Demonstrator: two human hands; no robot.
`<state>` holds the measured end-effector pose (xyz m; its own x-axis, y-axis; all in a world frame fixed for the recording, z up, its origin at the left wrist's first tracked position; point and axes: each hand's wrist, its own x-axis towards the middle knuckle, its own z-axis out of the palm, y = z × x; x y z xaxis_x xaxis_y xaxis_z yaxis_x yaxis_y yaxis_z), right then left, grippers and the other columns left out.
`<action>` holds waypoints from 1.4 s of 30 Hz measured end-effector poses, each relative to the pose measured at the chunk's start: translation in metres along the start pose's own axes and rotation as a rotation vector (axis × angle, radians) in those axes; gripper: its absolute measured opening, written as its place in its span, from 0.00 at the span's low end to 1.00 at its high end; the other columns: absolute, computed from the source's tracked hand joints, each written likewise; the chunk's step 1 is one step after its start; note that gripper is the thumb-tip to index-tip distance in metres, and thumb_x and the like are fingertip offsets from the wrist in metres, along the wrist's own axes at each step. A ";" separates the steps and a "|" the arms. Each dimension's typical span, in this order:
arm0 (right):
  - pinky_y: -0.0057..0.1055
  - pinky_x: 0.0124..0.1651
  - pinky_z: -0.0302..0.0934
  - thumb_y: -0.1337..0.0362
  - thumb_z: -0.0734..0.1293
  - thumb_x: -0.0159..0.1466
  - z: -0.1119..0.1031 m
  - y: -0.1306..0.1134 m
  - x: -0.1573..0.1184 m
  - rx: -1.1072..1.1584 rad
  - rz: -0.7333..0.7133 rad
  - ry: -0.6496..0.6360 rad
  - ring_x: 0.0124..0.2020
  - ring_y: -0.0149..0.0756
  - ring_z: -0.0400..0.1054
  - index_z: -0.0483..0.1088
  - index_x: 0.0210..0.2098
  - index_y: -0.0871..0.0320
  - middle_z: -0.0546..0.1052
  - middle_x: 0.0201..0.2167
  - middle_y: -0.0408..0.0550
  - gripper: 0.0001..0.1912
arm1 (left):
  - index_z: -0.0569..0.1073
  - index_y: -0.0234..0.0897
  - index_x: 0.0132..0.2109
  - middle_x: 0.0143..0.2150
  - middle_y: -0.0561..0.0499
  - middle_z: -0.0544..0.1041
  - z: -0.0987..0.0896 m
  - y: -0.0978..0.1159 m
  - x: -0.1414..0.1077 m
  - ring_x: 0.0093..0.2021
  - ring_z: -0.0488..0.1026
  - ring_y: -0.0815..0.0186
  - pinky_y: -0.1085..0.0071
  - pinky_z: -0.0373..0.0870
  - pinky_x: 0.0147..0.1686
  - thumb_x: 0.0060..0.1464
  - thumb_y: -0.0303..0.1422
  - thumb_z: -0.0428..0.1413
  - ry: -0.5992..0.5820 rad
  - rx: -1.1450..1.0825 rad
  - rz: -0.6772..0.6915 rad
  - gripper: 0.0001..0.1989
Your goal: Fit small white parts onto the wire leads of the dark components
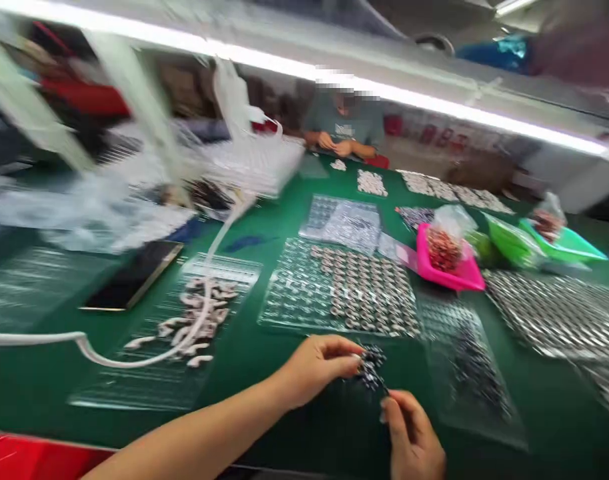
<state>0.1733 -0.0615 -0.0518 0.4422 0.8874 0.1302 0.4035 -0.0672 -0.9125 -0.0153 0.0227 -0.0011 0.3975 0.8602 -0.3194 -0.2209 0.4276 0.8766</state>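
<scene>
In the head view, my left hand [317,370] pinches the edge of a cluster of small dark, shiny parts [372,373] just above the green table. My right hand [414,433], lower and to the right, has thumb and index finger closed on a thin dark piece at the cluster's lower end. The exact kind of these parts is too small to make out. Beyond my hands lies a clear moulded tray [299,287], its right part filled with rows of small pinkish-brown pieces [369,287]. Right of my hands, a clear tray [454,407] carries a pile of dark small parts [479,367].
A white cable [129,363] loops over a clear tray holding pale curved pieces [199,320]. Left of it lies a phone [134,277]. Pink [459,277] and green [579,243] trays with bagged reddish parts stand at right. Across the table sits a person [344,127].
</scene>
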 end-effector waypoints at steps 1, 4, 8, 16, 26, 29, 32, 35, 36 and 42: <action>0.26 0.28 0.66 0.47 0.69 0.60 0.000 -0.002 -0.002 0.007 -0.024 -0.017 0.23 0.32 0.69 0.76 0.34 0.57 0.74 0.24 0.44 0.18 | 0.80 0.34 0.41 0.36 0.50 0.81 0.000 0.000 0.000 0.38 0.76 0.63 0.67 0.71 0.45 0.46 0.38 0.66 -0.006 0.047 0.006 0.17; 0.25 0.30 0.64 0.55 0.65 0.66 0.001 -0.003 -0.003 0.054 -0.084 -0.082 0.25 0.29 0.67 0.73 0.36 0.56 0.72 0.27 0.42 0.12 | 0.79 0.36 0.43 0.41 0.48 0.81 -0.001 -0.002 0.001 0.44 0.76 0.60 0.66 0.70 0.48 0.51 0.39 0.63 -0.033 0.187 0.024 0.14; 0.23 0.29 0.61 0.61 0.63 0.68 -0.001 -0.001 -0.005 0.111 -0.128 -0.135 0.26 0.27 0.65 0.71 0.38 0.55 0.69 0.28 0.40 0.06 | 0.79 0.38 0.42 0.42 0.49 0.81 0.001 -0.006 0.001 0.45 0.76 0.59 0.65 0.72 0.48 0.52 0.41 0.62 -0.016 0.248 0.035 0.13; 0.24 0.28 0.59 0.63 0.63 0.68 -0.002 0.002 -0.006 0.134 -0.136 -0.200 0.27 0.28 0.64 0.70 0.38 0.56 0.69 0.30 0.42 0.05 | 0.80 0.38 0.43 0.42 0.49 0.82 0.001 -0.009 0.002 0.44 0.77 0.60 0.66 0.74 0.48 0.51 0.40 0.63 0.020 0.286 0.036 0.14; 0.26 0.30 0.60 0.64 0.63 0.68 -0.002 -0.001 -0.006 0.144 -0.124 -0.251 0.27 0.29 0.64 0.71 0.39 0.55 0.71 0.31 0.42 0.05 | 0.79 0.39 0.43 0.42 0.50 0.81 0.003 -0.010 0.000 0.43 0.77 0.62 0.68 0.73 0.47 0.53 0.39 0.61 -0.020 0.339 0.024 0.12; 0.26 0.30 0.60 0.64 0.63 0.68 -0.002 -0.002 -0.004 0.143 -0.118 -0.269 0.27 0.29 0.64 0.71 0.38 0.54 0.70 0.30 0.42 0.05 | 0.79 0.39 0.43 0.42 0.49 0.81 0.004 -0.007 -0.002 0.43 0.77 0.61 0.67 0.72 0.47 0.53 0.40 0.61 -0.013 0.353 0.007 0.12; 0.26 0.30 0.60 0.64 0.63 0.68 -0.001 -0.003 -0.003 0.143 -0.121 -0.270 0.27 0.29 0.63 0.71 0.38 0.55 0.70 0.30 0.42 0.05 | 0.79 0.39 0.43 0.43 0.49 0.81 0.005 -0.006 -0.003 0.44 0.77 0.60 0.66 0.72 0.48 0.53 0.40 0.61 -0.009 0.364 0.000 0.13; 0.26 0.30 0.60 0.64 0.63 0.68 -0.001 -0.003 -0.003 0.144 -0.122 -0.265 0.27 0.28 0.63 0.71 0.38 0.55 0.70 0.30 0.42 0.05 | 0.79 0.39 0.43 0.42 0.49 0.81 0.004 -0.008 -0.002 0.44 0.76 0.60 0.66 0.72 0.48 0.53 0.40 0.61 -0.009 0.365 -0.002 0.13; 0.26 0.29 0.59 0.64 0.63 0.68 -0.001 -0.003 -0.003 0.143 -0.122 -0.263 0.27 0.28 0.63 0.71 0.38 0.55 0.70 0.30 0.42 0.05 | 0.79 0.39 0.43 0.42 0.49 0.81 0.004 -0.008 -0.002 0.44 0.76 0.61 0.66 0.72 0.48 0.53 0.40 0.61 -0.010 0.365 -0.001 0.13; 0.25 0.28 0.59 0.63 0.63 0.68 -0.001 -0.003 -0.003 0.127 -0.117 -0.260 0.26 0.28 0.63 0.71 0.37 0.56 0.70 0.29 0.43 0.05 | 0.79 0.38 0.43 0.41 0.49 0.80 0.002 -0.010 0.000 0.43 0.76 0.61 0.65 0.72 0.47 0.53 0.39 0.61 -0.015 0.358 0.018 0.13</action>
<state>0.1716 -0.0643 -0.0486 0.1720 0.9738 0.1486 0.3287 0.0855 -0.9406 -0.0110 0.0179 -0.0095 0.4100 0.8615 -0.2995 0.0968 0.2854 0.9535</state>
